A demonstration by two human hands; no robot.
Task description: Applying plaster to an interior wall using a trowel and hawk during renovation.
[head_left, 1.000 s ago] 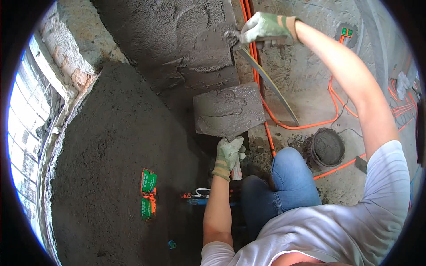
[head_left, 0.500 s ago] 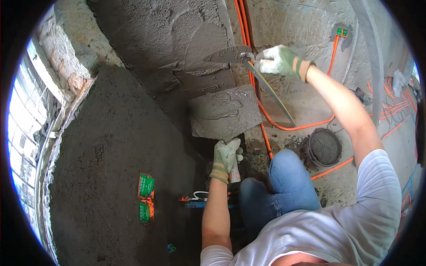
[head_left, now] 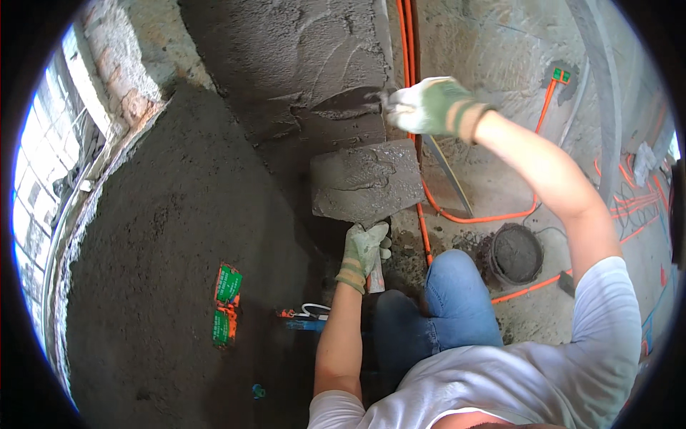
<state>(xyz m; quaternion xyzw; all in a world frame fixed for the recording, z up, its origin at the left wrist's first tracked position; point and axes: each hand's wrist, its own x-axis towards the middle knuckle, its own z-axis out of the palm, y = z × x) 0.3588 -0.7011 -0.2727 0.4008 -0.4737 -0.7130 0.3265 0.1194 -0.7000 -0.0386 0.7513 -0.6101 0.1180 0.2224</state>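
My right hand point(head_left: 434, 107), in a white and green work glove, is closed round the handle of a pointed trowel point(head_left: 346, 104). The blade lies against the wet grey mortar wall point(head_left: 325, 43), and its edges are hard to make out there. Below it, my gloved left hand point(head_left: 363, 250) grips a mortar board point(head_left: 368, 180) from its near side. Wet mortar covers the top of that board. Part of the handle sticks out under my left fingers.
A bucket of mortar point(head_left: 516, 254) stands right of my knee. Orange conduits point(head_left: 486, 219) run down the wall and along the floor. A straight bar point(head_left: 449, 175) leans behind the board. Green-covered socket boxes point(head_left: 227, 284) sit in the plastered wall at left, beside a window point(head_left: 43, 186).
My right hand has swung slightly left and down, bringing the trowel lower onto the mortar wall. My left hand holds the board almost still. The whole view has shifted a little.
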